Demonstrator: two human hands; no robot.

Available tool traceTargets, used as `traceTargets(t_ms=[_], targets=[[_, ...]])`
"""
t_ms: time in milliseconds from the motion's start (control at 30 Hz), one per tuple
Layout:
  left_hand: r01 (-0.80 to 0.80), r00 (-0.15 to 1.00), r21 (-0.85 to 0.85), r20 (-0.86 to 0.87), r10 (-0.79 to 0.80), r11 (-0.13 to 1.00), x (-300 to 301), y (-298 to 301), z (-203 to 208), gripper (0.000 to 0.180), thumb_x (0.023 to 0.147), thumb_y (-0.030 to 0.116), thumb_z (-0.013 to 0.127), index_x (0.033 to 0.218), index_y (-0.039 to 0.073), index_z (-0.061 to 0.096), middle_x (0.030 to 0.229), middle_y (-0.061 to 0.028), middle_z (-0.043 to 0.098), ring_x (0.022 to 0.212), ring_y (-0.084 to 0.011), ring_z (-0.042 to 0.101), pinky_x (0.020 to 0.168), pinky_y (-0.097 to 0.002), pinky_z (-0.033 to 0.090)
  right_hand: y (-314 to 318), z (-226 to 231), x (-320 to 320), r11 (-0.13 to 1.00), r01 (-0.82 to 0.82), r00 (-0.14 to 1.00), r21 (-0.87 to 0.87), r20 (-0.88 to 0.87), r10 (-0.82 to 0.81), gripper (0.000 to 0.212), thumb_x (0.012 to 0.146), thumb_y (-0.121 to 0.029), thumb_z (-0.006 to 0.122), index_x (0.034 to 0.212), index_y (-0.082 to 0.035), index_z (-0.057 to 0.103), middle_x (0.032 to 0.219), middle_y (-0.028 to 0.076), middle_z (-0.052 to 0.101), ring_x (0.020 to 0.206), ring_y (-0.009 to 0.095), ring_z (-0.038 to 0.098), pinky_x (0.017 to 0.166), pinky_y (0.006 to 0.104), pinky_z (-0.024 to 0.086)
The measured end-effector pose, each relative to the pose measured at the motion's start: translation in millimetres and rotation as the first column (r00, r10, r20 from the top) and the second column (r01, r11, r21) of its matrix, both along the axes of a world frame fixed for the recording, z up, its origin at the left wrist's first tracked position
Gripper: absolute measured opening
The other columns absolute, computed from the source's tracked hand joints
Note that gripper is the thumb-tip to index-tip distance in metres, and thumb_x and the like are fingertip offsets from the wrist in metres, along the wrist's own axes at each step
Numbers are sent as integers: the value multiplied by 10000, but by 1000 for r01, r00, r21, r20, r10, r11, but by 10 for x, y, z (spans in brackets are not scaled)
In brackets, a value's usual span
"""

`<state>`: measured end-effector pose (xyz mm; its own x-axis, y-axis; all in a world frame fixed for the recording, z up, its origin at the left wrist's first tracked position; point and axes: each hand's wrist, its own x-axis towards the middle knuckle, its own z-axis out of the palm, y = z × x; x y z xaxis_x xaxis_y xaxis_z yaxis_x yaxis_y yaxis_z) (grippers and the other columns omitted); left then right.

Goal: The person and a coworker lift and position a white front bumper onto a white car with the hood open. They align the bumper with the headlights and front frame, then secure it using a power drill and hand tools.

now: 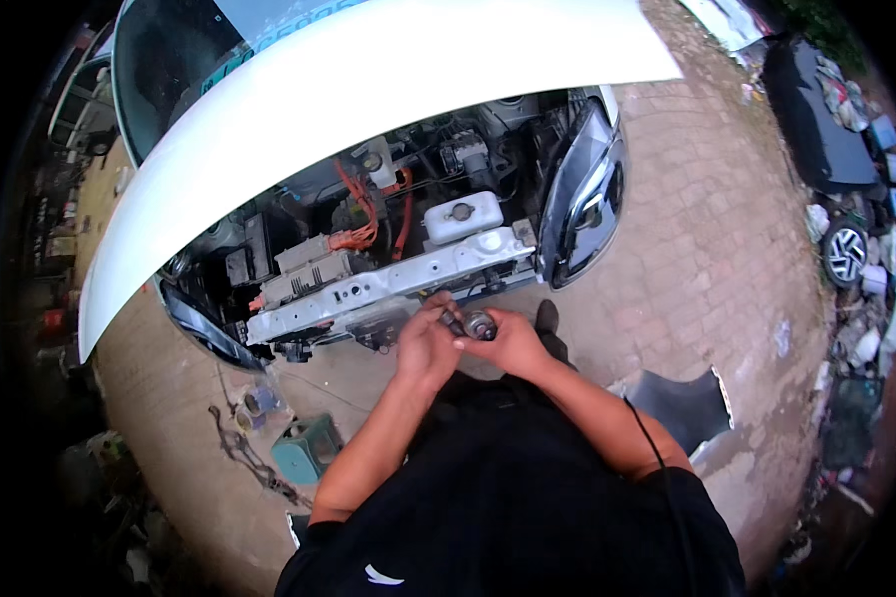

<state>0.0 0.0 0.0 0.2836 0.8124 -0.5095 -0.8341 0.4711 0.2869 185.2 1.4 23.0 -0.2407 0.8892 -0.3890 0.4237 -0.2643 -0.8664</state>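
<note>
Tool, one, grey, round-ended, just on the near side of the silver crossbar: right hand holding it, left hand by its left side, grip there unclear; probably stiff, fairly heavy and slick, best taken round the thicker body.

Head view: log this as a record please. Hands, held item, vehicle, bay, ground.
right hand: fingers closed around a round metallic part
left hand: fingers at a small dark piece beside it; grip and whether the two are joined unclear
held item type: cannot tell
vehicle: white hood raised, headlight at the bay's right end
bay: orange cables, white reservoir, silver front crossmember
ground: teal plastic stool left, dark panel right
</note>
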Motion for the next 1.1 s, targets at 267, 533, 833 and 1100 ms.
traceTargets(t_ms=[267, 533, 833, 1100], targets=[[735, 242, -22, -925, -292, 678, 1135, 242, 326, 161, 1035, 146, 581, 1170, 56, 584, 963, -16, 600, 821, -108, 553, 764, -273, 462, 325, -147, 1539, 983, -162, 959, -85, -247, 137, 446, 791, -323, 858, 1005, 26, 682, 876, 132, 723, 798, 189, 677, 754, 366, 533], [689, -343, -123, -924, 172, 714, 1297, 1088, -170, 236, 1003, 151, 577, 1206, 57, 504, 1036, -226, 659, 959, -436, 648, 826, -499, 500, 257, -545, 2654, 885, 384, 898, -263, -116, -424, 402, 921, -325, 755, 1103, 14, 638, 866, 50, 657, 787, 139, 598, 712, 322, 500], [696, -490, -244, -849, 198, 675, 1542, 1432, -568, 223, 990, 161, 563, 1191, 68, 533, 1107, -210, 666, 1015, -431, 657, 873, -512, 522, -292, -1363, 4513, 490, 770, 588, -409, 155, -794, 222, 955, -312, 692, 931, -141, 552, 632, -55, 467, 432, 52, 377, 380, 249, 283], [582, -667, -393, -732, 141, 712, 1860, 1467, -378, 252, 981, 167, 565, 1214, 71, 555, 1141, -216, 670, 941, -427, 681, 787, -536, 540, 1, -2018, 5495, 382, 765, 552, -519, 222, -804, 252, 952, -335, 678, 903, -121, 554, 624, -33, 478, 425, 82, 404, 371, 276, 313]])
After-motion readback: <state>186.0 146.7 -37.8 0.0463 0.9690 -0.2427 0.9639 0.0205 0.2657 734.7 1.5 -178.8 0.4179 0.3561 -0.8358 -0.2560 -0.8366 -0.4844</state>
